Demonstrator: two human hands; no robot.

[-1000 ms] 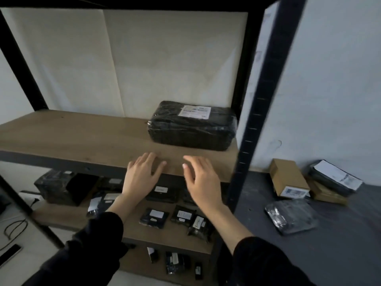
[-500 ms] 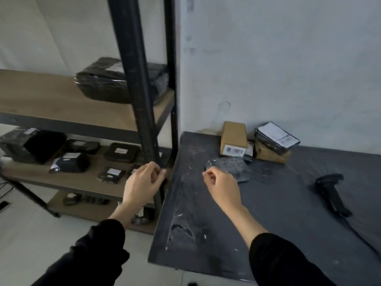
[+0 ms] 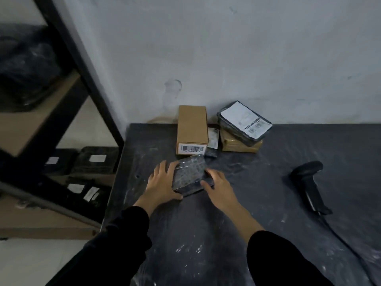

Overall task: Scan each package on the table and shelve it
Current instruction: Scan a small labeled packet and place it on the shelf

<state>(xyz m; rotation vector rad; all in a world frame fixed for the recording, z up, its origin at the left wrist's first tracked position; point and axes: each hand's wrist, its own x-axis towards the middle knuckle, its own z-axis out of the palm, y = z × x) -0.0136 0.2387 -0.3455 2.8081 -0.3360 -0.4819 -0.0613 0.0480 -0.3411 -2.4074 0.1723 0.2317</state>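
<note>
Dark bubble-wrapped package (image 3: 188,174) on table (image 3: 268,203), just before barcoded cardboard box (image 3: 192,129); black mailer (image 3: 244,122) atop brown box (image 3: 241,145)

I wear a black top with long sleeves, and it shows on both arms. The cloth is plain and matt, one dark colour all over, broken only by soft folds. My left sleeve (image 3: 123,230) reaches almost to the wrist, where its end bunches into thick creases and makes a loose, rounded cuff. My right sleeve (image 3: 278,259) ends higher up, so a long stretch of forearm shows bare below it, and its edge runs in a smooth curve across the arm. The cloth looks thick and soft, like a sweatshirt, though the dim light hides weave and stitching. My left hand (image 3: 162,187) and my right hand (image 3: 219,187) are bare.
</note>
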